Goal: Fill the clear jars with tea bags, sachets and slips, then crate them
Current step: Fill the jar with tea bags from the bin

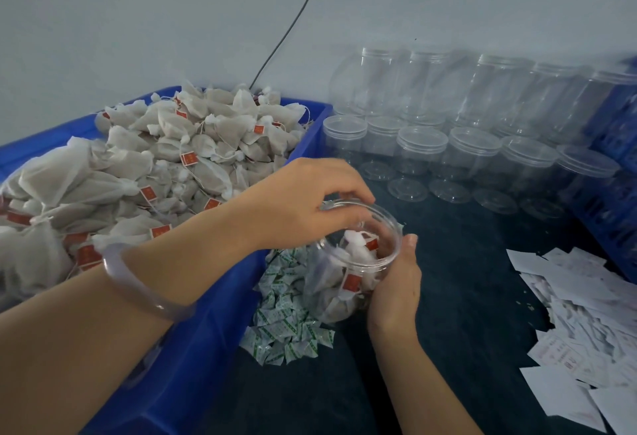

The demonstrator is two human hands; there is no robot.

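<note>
**While both hands hold it, the jar [331,296] lies tilted and part-filled**

Where the blue bin [206,331] meets the dark table cover [465,296], the jar is tipped with its open mouth toward the camera. Its lower side lies over the pile of green-printed sachets [286,317]. Inside it are several tea bags [355,252] with red tags.

Right hand [396,283] cups the jar's right side, fingers wrapped round the wall. Left hand [303,200] reaches across from the bin, thumb and curled fingertips on the upper rim. Cannot tell whether it pinches anything besides the rim. Pale bangle [138,283] on the left wrist.

Bin at left is heaped with more of the same bags, strings and tags showing. White slips [586,314] are scattered on the cover at right, well apart from the jar. Empty jars [448,124] stand in two tiers along the wall behind. Blue crate [617,158] at the far right edge. Dark cable [293,21] runs up the wall.
</note>
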